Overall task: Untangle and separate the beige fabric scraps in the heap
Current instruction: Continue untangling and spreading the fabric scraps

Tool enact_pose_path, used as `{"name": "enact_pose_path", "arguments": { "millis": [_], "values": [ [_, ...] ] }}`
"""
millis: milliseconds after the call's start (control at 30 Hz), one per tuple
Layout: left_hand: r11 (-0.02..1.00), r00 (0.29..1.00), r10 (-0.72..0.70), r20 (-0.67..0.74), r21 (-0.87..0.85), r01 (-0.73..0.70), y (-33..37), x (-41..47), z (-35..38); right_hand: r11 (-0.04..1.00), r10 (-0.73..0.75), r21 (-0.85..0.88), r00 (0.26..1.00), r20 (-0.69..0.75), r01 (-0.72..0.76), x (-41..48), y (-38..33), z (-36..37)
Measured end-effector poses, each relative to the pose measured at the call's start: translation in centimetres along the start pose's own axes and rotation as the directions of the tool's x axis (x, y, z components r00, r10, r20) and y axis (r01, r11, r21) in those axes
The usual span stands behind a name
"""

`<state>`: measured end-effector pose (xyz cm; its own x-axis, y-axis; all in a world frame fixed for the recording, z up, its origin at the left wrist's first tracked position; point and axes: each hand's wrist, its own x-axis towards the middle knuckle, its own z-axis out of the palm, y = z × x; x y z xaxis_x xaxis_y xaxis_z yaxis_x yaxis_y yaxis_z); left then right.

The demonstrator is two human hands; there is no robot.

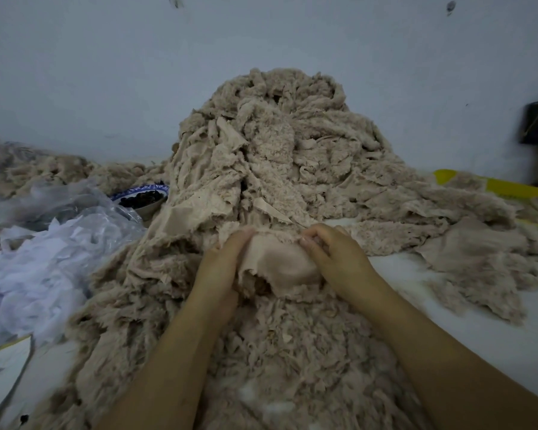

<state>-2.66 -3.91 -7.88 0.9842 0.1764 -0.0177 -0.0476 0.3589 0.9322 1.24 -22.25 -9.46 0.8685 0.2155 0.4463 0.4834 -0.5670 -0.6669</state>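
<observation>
We pinch one scrap (280,263) by its top edge.
Our left hand (227,259) and right hand (334,257) both curl tight on it, with the heap (277,144) just past them. A hard tug may rip it or pull the heap down.

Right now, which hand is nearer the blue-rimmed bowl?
Left. The left hand grips the scrap down and to the right of the bowl; the right hand pinches the same scrap's other edge, farther right.
</observation>
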Motion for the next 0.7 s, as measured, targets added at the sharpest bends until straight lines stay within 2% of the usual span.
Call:
{"name": "enact_pose_path", "arguments": {
  "millis": [67, 133, 200, 467, 633, 700],
  "values": [
    [0.999, 0.999, -0.032, 0.011, -0.016, 0.032, 0.09, 0.05, -0.07, 0.983, 0.112, 0.149, 0.994, -0.012, -0.109, 0.17, 0.14, 0.02],
    [0.998, 0.998, -0.055, 0.009, -0.030, 0.056, 0.02, 0.14, -0.11, 0.919, 0.205, 0.344, 0.979, -0.005, -0.191, 0.16, 0.01, 0.03],
    [0.996, 0.998, -0.064, 0.005, -0.067, 0.065, -0.08, 0.16, -0.27, 0.863, 0.253, 0.448, 0.967, 0.022, -0.235, 0.20, -0.05, 0.08],
    [0.977, 0.992, -0.070, 0.108, -0.193, 0.090, -0.08, 0.17, -0.13, 0.758, 0.334, 0.563, 0.937, 0.099, -0.329, 0.12, -0.20, 0.36],
    [0.957, 0.966, -0.097, 0.240, -0.245, 0.157, -0.17, 0.04, -0.10, 0.751, 0.328, 0.580, 0.941, 0.089, -0.317, 0.07, -0.50, 0.38],
    [0.973, 0.965, -0.086, 0.248, -0.187, 0.135, -0.32, -0.06, 0.12, 0.758, 0.328, 0.573, 0.941, 0.080, -0.313, 0.09, -0.63, 0.35]
  ]
}}
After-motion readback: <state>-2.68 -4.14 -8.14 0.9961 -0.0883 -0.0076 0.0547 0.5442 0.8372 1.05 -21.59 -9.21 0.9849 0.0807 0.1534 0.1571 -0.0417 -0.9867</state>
